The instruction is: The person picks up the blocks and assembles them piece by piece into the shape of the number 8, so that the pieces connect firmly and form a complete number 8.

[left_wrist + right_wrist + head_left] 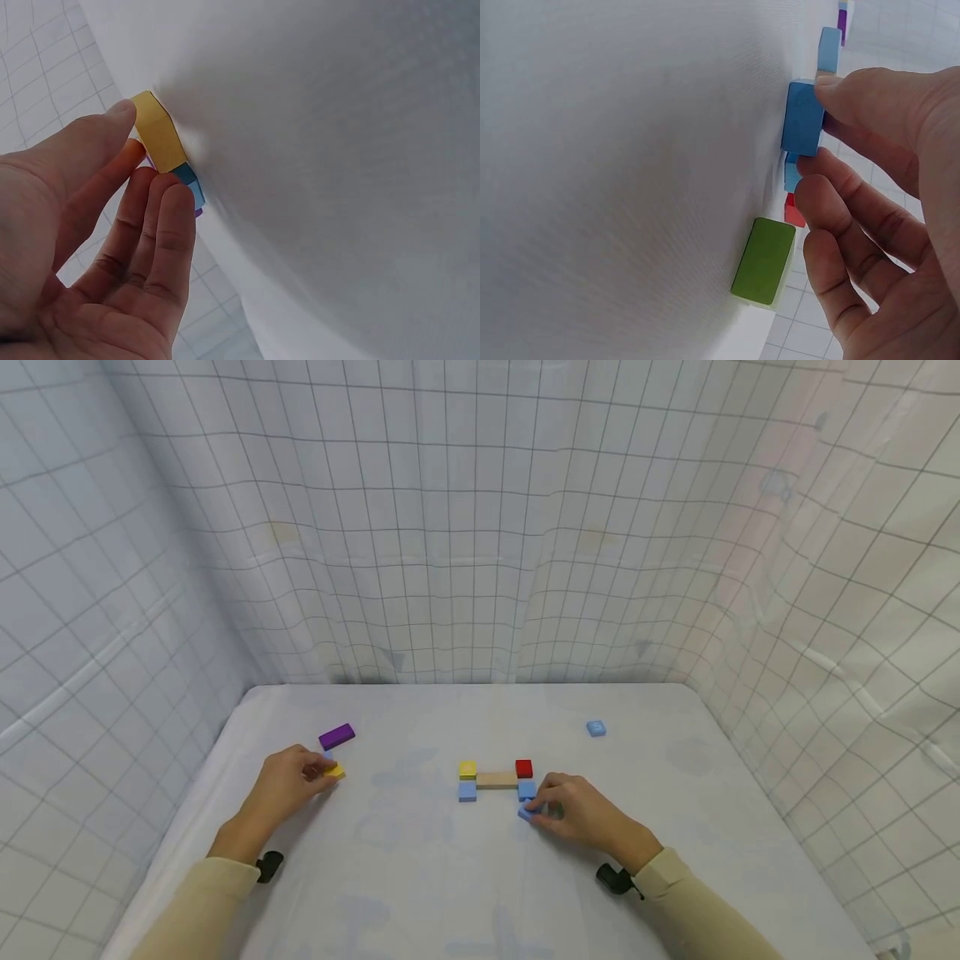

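Observation:
My left hand (287, 782) pinches a yellow block (162, 136) between thumb and fingers, low over the table's left side. A blue block (327, 754) shows just past those fingertips, partly hidden, and a purple rectangular block (337, 736) lies beyond it. With thumb and fingertips my right hand (579, 810) grips another blue block (803, 118), close to the near right corner of a small layout. That layout has a plain wooden bar (497, 781), a yellow block (468, 769) and blue block (467, 792) at its left end, a red block (524, 768) and blue block (527, 790) at its right.
A lone light blue block (596, 728) lies toward the back right of the white-covered table (420, 877). The right wrist view also has a green block (763, 261) beside the right fingers, hidden in the head view. Gridded white curtains (480, 527) enclose the back and sides.

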The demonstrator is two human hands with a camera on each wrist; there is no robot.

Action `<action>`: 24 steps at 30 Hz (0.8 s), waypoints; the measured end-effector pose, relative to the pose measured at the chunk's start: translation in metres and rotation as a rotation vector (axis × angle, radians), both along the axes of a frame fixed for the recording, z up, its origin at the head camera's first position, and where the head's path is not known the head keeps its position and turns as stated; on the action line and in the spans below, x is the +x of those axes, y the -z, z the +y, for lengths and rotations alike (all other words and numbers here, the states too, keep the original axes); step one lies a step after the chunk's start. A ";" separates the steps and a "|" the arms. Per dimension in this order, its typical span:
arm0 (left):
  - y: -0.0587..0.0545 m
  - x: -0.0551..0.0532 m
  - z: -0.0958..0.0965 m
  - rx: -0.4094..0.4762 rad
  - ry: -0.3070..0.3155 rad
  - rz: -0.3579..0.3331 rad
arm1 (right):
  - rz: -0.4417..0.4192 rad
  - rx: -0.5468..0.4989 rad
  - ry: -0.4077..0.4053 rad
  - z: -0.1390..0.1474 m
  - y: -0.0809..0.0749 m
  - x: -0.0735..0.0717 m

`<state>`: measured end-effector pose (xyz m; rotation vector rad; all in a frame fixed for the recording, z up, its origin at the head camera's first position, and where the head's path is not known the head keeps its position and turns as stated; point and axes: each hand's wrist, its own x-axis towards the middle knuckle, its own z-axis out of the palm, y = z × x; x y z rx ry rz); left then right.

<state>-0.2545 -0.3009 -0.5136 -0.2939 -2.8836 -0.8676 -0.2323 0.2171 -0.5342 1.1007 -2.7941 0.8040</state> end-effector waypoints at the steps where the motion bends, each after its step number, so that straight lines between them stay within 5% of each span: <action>1: 0.000 0.000 0.000 0.002 -0.001 -0.003 | 0.004 -0.001 -0.003 0.000 0.001 0.000; 24: 0.002 -0.009 0.001 0.014 -0.037 -0.106 | -0.013 0.016 0.017 -0.002 -0.001 0.002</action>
